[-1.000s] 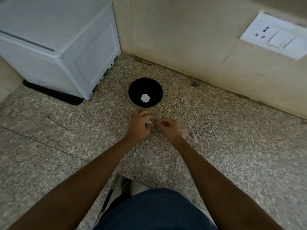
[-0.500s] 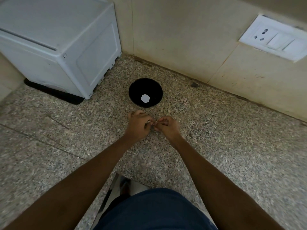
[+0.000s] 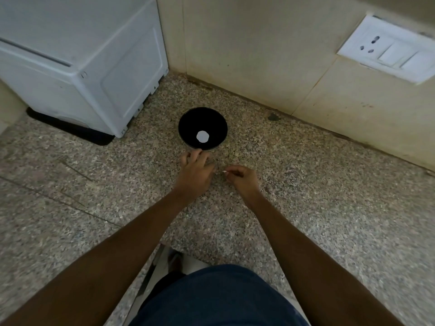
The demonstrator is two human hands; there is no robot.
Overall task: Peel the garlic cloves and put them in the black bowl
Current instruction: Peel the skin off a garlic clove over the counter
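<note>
At far left I see the white box (image 3: 80, 55) sitting on a dark mat (image 3: 70, 129), its near corner standing just left of the bowl (image 3: 188, 123) with a strip of bare counter (image 3: 70, 184) between them. The bowl sits near the wall (image 3: 247, 55), and a pale round piece (image 3: 202, 136) lies at its bottom; I cannot tell whether that is a clove. My left hand (image 3: 194, 175) sits just in front of the bowl's near rim, knuckles up, fingers curled down toward the counter; what it holds, if anything, is hidden under the hand, so I cannot tell. A small gap of counter separates it from my right hand (image 3: 243, 178), whose thumb and fingers pinch a small white sliver (image 3: 224, 171), too small to say whether it is skin or clove. To the right the speckled counter runs open up to the wall seam, where a dark spot (image 3: 273, 117) marks the edge. The switch plate (image 3: 388, 49) sits high on the wall at far right. The counter's front edge (image 3: 153, 267) cuts in just ahead of my body.
</note>
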